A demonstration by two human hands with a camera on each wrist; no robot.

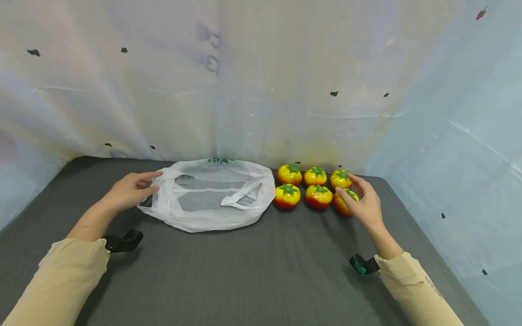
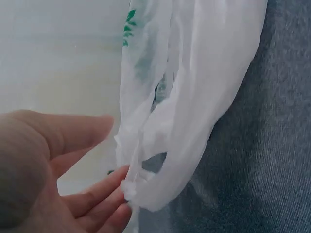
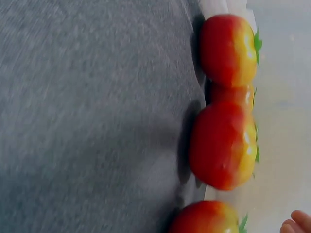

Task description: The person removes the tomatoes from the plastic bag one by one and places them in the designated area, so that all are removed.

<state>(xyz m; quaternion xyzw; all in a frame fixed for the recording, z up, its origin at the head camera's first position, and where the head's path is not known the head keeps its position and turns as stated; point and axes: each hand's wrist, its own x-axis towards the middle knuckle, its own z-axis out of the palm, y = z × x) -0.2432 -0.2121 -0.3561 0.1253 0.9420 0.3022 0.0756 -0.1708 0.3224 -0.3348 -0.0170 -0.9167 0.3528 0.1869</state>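
Observation:
A white plastic bag (image 1: pixel 228 222) with a green leaf print lies spread open on the dark table. My left hand (image 1: pixel 128 192) is at its left end; in the left wrist view the fingertips touch a bag handle (image 2: pixel 160 194), the thumb standing apart. To the right of the bag sit several red-and-yellow tomatoes with green tops, in two rows. My right hand (image 1: pixel 365 203) hovers at the right end, thumb and fingers spread near the front-right tomato (image 1: pixel 340 208) and the back-right tomato (image 1: pixel 339 179). Only its fingertips (image 3: pixel 297 222) show in the right wrist view, apart from the tomatoes.
A pale plastic sheet (image 1: pixel 261 90) with small dark marks hangs behind the table (image 1: pixel 244 280), and another side of it (image 1: pixel 456 149) runs along the right. Black straps, one of them the right strap (image 1: pixel 364 265), are at both wrists.

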